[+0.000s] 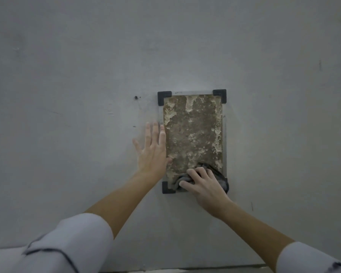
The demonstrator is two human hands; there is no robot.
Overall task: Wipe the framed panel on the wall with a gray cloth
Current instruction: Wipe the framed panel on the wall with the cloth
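Note:
A framed panel (193, 133) hangs on the grey wall, an upright rectangle with a mottled brown and cream surface and black corner brackets. A crumpled gray cloth (217, 174) lies against the panel's lower right part and hides the bottom right corner. My right hand (203, 186) presses on the cloth, fingers curled over it. My left hand (153, 148) rests flat on the wall along the panel's left edge, fingers spread and pointing up, holding nothing.
The plain grey wall (67, 95) fills the view. A small dark screw or hole (136, 97) sits left of the panel's top corner. A pale ledge or floor strip (0, 257) shows at the bottom left.

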